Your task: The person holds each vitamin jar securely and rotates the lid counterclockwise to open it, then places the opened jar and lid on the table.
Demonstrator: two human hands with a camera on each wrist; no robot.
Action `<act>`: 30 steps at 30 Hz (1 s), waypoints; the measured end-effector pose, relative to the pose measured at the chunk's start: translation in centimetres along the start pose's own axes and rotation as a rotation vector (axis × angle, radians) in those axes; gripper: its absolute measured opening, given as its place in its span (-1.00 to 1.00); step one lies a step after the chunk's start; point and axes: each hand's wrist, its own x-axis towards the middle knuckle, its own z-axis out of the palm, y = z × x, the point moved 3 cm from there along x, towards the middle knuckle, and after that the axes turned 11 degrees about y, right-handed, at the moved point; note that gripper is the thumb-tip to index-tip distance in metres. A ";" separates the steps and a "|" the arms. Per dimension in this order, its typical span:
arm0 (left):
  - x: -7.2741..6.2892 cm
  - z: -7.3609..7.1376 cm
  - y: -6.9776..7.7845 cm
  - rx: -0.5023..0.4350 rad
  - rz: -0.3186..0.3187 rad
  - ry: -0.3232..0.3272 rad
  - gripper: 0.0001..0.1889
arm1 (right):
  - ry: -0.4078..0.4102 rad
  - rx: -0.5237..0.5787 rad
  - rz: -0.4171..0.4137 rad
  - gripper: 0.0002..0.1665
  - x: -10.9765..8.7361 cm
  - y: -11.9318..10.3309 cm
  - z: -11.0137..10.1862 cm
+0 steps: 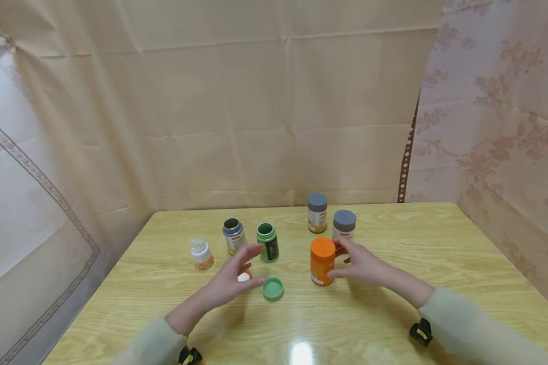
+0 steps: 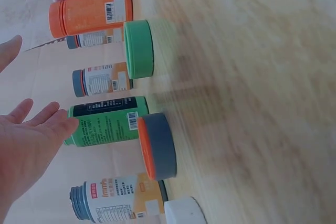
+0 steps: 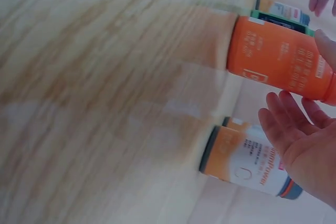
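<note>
An orange bottle [image 1: 322, 263] with its orange cap on stands upright. At its right side is my right hand [image 1: 358, 261], thumb and fingers spread about it; in the right wrist view the fingers [image 3: 289, 121] look apart from the bottle. My left hand [image 1: 230, 281] hovers with thumb and fingers parted, holding nothing. Beside its thumb lies a green lid [image 1: 273, 289]. A grey lid with an orange inside [image 2: 160, 145] and a white lid [image 2: 185, 211] show in the left wrist view. Beyond the left hand stands an uncapped green bottle [image 1: 267, 243].
An uncapped grey-necked bottle [image 1: 235, 238] and an uncapped small white bottle [image 1: 202, 253] stand at the left. Two grey-capped bottles, one farther back [image 1: 317, 213] and one nearer [image 1: 344, 222], stand behind the orange bottle. Cloth curtains [image 1: 283, 101] hang behind the wooden table [image 1: 370, 329].
</note>
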 end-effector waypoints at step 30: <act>0.0 0.1 -0.4 0.016 -0.013 0.013 -0.30 | -0.026 0.038 0.016 -0.17 0.2 -0.2 0.7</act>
